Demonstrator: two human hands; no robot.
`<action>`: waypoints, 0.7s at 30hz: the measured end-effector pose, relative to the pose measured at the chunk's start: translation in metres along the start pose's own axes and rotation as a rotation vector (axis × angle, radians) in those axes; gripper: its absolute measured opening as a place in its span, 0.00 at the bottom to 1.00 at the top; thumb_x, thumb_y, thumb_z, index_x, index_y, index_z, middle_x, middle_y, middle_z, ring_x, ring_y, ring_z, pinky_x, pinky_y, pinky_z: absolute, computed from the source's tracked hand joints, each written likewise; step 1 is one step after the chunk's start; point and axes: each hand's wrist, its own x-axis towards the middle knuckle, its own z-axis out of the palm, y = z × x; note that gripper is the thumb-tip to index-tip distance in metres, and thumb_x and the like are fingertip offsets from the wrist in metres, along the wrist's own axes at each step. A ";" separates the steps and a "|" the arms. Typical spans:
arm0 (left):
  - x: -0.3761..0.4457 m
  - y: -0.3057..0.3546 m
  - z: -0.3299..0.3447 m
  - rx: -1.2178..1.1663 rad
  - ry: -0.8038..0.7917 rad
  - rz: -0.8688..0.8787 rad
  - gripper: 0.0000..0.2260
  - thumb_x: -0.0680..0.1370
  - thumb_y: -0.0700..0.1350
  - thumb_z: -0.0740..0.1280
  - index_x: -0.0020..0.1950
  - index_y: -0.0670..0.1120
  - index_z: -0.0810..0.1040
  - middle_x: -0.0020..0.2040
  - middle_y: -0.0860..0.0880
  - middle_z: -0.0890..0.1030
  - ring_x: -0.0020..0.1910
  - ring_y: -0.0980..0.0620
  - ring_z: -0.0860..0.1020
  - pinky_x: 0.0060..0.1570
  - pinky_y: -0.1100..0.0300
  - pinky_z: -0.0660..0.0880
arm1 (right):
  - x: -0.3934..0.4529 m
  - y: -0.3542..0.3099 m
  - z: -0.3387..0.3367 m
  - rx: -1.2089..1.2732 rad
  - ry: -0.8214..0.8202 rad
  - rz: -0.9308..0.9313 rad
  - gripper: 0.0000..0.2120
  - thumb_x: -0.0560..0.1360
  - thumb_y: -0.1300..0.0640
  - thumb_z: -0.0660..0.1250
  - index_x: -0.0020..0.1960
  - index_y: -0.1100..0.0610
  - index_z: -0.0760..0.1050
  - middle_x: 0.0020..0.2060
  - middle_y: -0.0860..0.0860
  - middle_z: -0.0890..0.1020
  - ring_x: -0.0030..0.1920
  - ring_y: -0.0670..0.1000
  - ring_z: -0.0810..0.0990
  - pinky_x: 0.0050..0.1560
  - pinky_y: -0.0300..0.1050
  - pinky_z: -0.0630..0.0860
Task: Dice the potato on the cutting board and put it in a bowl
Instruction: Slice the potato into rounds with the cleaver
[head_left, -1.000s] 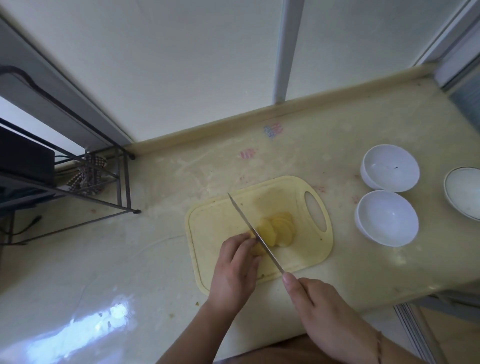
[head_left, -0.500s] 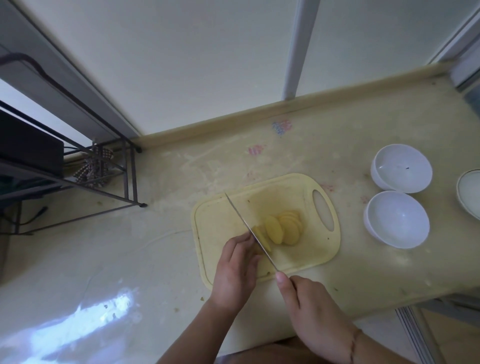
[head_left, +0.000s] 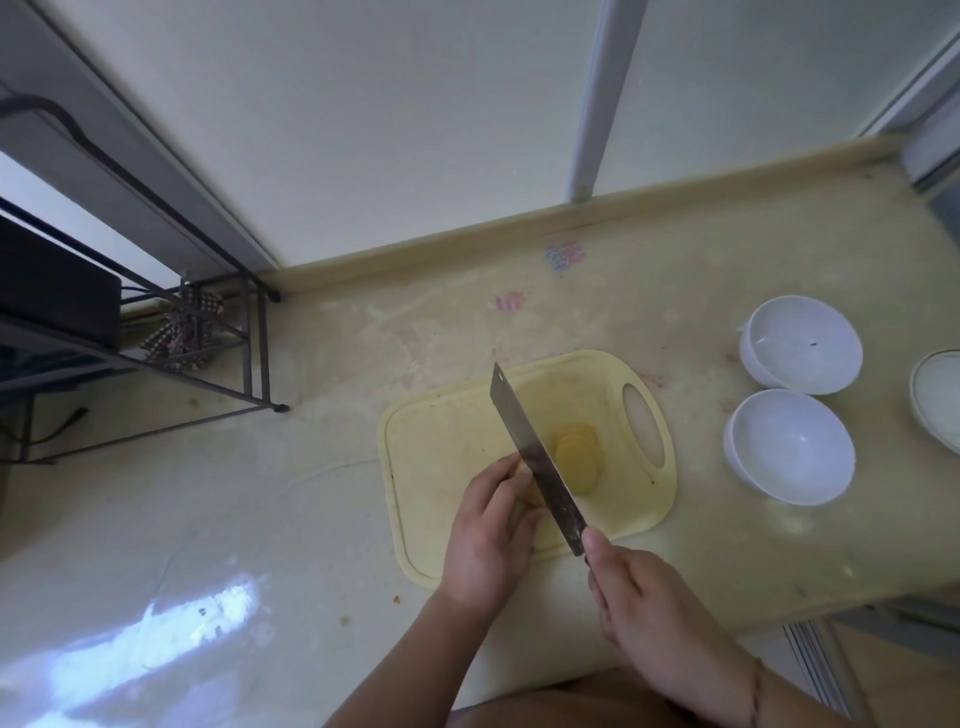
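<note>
On the pale yellow plastic cutting board (head_left: 431, 441), the left hand (head_left: 488, 535) pins the potato (head_left: 532, 501) beside fanned round slices (head_left: 576, 454); the right hand (head_left: 654, 618) grips a flat steel knife (head_left: 535, 457). Smooth white bowls (head_left: 789, 447) stand right.

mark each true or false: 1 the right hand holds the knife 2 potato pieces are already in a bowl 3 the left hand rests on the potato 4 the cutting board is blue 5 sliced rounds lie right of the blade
1. True: the right hand grips the knife.
2. False: the nearest bowl and the bowl behind it hold no potato.
3. True: the left hand steadies the uncut potato.
4. False: the cutting board is pale yellow.
5. True: the potato slices lie stacked right of the blade.
</note>
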 end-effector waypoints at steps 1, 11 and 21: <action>0.000 0.001 0.001 -0.002 0.003 0.004 0.26 0.70 0.33 0.77 0.65 0.45 0.74 0.65 0.43 0.77 0.64 0.46 0.77 0.62 0.54 0.76 | 0.000 -0.001 0.000 0.016 -0.008 0.014 0.28 0.74 0.33 0.46 0.31 0.55 0.63 0.19 0.48 0.68 0.20 0.44 0.65 0.28 0.39 0.63; 0.004 -0.003 0.002 0.012 0.005 0.016 0.17 0.77 0.42 0.67 0.66 0.44 0.74 0.65 0.42 0.77 0.64 0.45 0.77 0.64 0.57 0.75 | -0.017 0.007 -0.005 -0.061 0.086 -0.028 0.25 0.77 0.39 0.51 0.30 0.56 0.66 0.24 0.52 0.73 0.29 0.45 0.72 0.38 0.45 0.68; 0.003 -0.002 0.004 0.013 0.027 0.011 0.15 0.78 0.42 0.65 0.65 0.42 0.76 0.65 0.45 0.75 0.64 0.47 0.77 0.62 0.55 0.76 | -0.011 0.018 0.007 -0.130 0.160 -0.111 0.23 0.80 0.46 0.56 0.28 0.54 0.63 0.22 0.52 0.69 0.30 0.42 0.73 0.35 0.35 0.67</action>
